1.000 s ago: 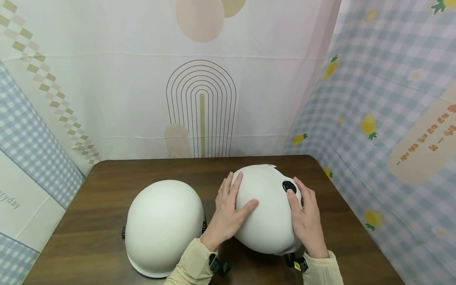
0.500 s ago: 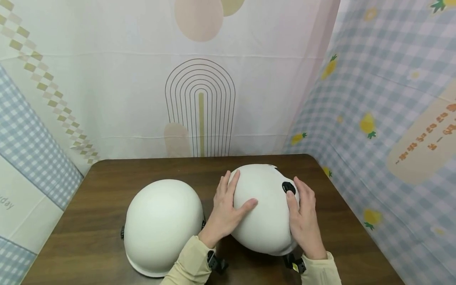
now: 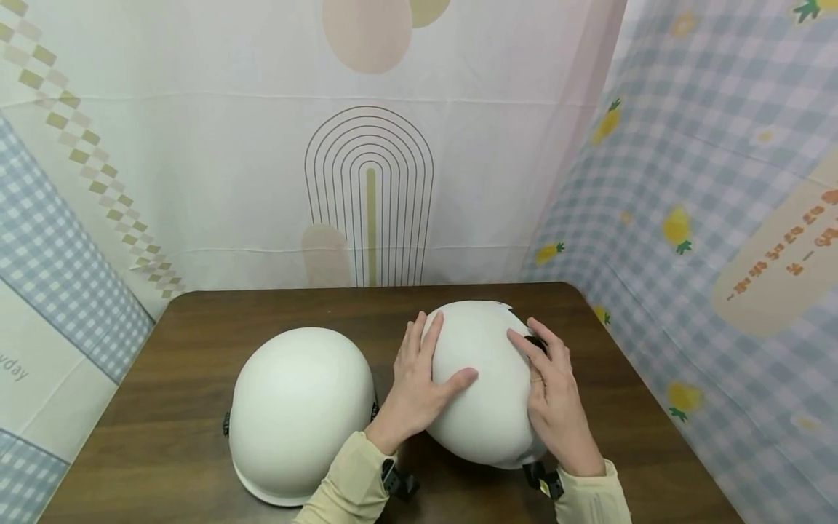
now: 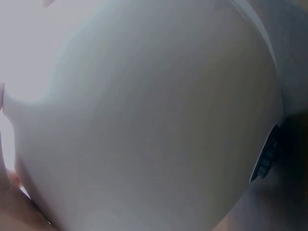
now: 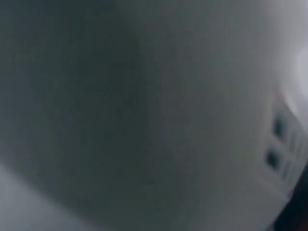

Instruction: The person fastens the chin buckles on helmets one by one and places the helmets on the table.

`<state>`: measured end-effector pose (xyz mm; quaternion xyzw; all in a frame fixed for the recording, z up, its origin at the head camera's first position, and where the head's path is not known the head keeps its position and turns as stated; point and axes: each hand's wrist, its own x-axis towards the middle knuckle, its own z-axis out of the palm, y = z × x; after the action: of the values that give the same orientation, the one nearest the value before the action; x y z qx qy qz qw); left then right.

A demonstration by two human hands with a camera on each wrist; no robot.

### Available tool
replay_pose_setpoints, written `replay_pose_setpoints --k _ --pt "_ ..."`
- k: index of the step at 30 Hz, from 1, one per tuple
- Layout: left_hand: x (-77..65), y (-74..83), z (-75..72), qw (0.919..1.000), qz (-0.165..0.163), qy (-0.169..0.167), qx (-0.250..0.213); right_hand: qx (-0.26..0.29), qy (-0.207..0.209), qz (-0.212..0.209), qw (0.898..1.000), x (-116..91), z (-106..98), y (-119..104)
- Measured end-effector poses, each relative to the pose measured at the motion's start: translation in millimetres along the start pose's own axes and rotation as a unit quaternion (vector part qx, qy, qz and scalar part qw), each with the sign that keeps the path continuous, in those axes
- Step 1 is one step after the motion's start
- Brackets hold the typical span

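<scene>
A white helmet [image 3: 481,418] sits tilted at the right of the table, a small notch in its far edge. My left hand [image 3: 415,389] rests on its left side, fingers spread and nearly straight, thumb over the shell. On its right side lies my right hand [image 3: 556,397], extended fingers at a black round piece [image 3: 538,344] that they partly cover. A second white helmet [image 3: 301,415] stands dome up to the left, untouched. In the left wrist view a white shell [image 4: 144,120] fills the picture, with a ridged black piece [image 4: 267,154] at its edge. A blurred label [image 5: 281,149] shows in the right wrist view.
Both helmets stand on a dark brown wooden table [image 3: 196,335]. Behind it hangs a pale printed curtain [image 3: 262,145]; a blue checked cloth [image 3: 655,218] with pineapples borders the right side. The left forearm passes close to the left helmet.
My right hand has shifted its fingers up and left over the black round piece, which showed more fully before. My left hand and both helmets stay about where they were.
</scene>
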<state>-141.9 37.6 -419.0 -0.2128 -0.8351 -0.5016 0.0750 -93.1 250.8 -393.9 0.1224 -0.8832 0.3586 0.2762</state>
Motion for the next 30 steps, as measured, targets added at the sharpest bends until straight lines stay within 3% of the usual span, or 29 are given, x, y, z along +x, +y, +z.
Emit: replay_pose_setpoints --k 9,18,30 --pt "-4.9 -3.0 -3.6 0.9986 -0.046 -0.017 -0.022 0.011 0.005 0.001 1.0 -2.1 2.6 1.8" --pt "-7.1 -6.0 -5.6 0.9985 -0.046 -0.018 -0.024 0.011 -0.036 0.01 0.999 -4.9 2.6 1.5" --pt "-7.7 -7.6 -5.7 0.9982 -0.048 -0.026 -0.027 -0.014 -0.038 0.005 0.999 -6.2 1.9 2.5"
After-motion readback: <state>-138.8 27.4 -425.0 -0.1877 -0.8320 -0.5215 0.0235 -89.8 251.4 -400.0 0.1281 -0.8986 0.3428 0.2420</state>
